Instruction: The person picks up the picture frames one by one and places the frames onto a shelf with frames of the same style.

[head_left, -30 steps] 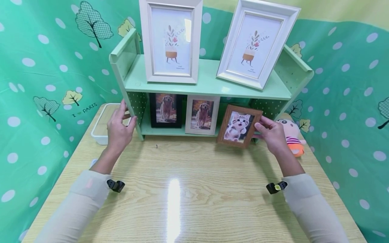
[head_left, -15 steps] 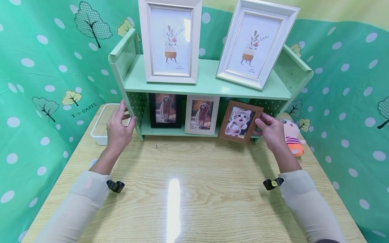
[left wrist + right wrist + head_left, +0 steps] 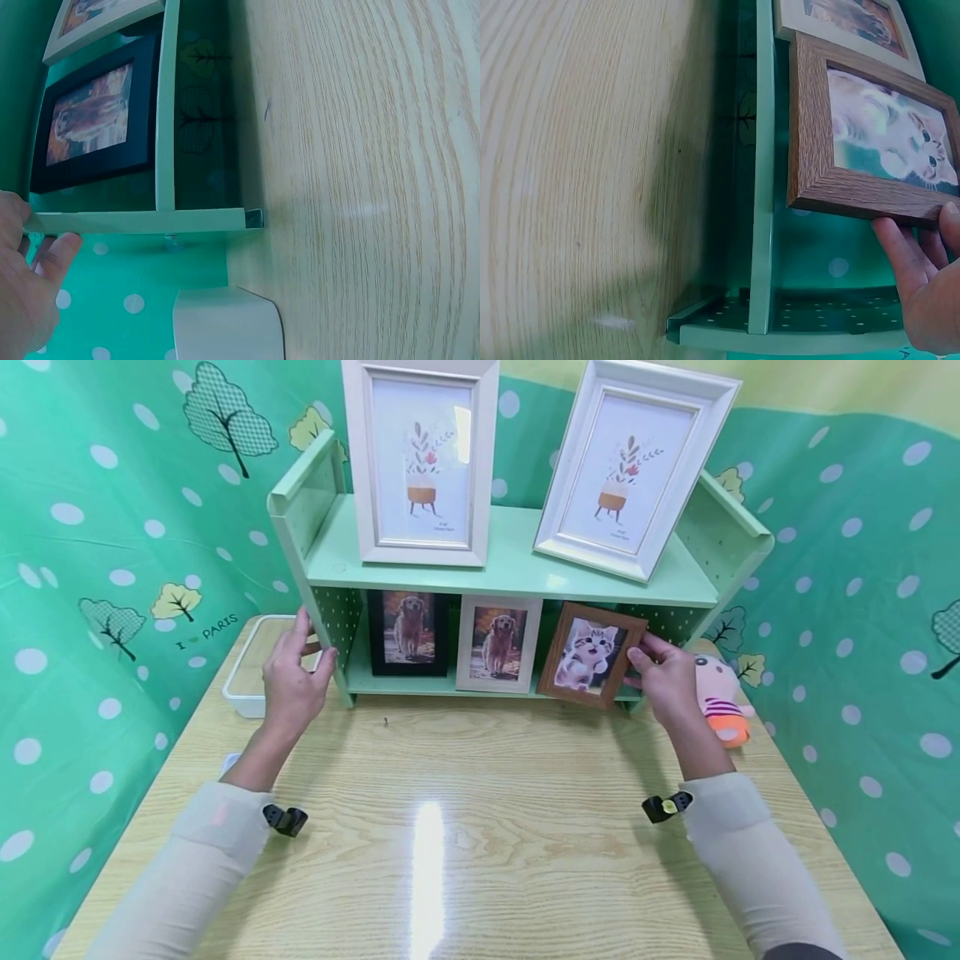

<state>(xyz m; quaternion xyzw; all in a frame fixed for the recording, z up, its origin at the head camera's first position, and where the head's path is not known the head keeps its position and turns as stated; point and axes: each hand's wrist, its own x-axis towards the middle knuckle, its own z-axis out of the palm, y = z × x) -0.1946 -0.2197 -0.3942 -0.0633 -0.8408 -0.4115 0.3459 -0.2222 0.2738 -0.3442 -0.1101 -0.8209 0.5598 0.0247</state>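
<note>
My right hand (image 3: pixel 666 681) pinches the right edge of a brown wooden picture frame (image 3: pixel 550 677) with a kitten photo. The frame leans at the right part of the lower level of a green shelf (image 3: pixel 517 552); in the right wrist view its lower corner (image 3: pixel 801 193) juts past the shelf's edge. My left hand (image 3: pixel 294 675) rests with fairly straight fingers against the shelf's left side panel (image 3: pixel 135 222). On the same level stand a black picture frame (image 3: pixel 442 647) and a cream picture frame (image 3: pixel 528 647), both with dog photos.
Two larger white picture frames (image 3: pixel 420 553) (image 3: pixel 592 564) stand on the upper level, the right one turned. Left of the shelf lies a white-rimmed box (image 3: pixel 247 703). A plush doll (image 3: pixel 723 702) sits to the right on the wooden table (image 3: pixel 480 827).
The brown picture frame has moved up and inward onto the lower level with my right hand. My left hand stays at the side panel.
</note>
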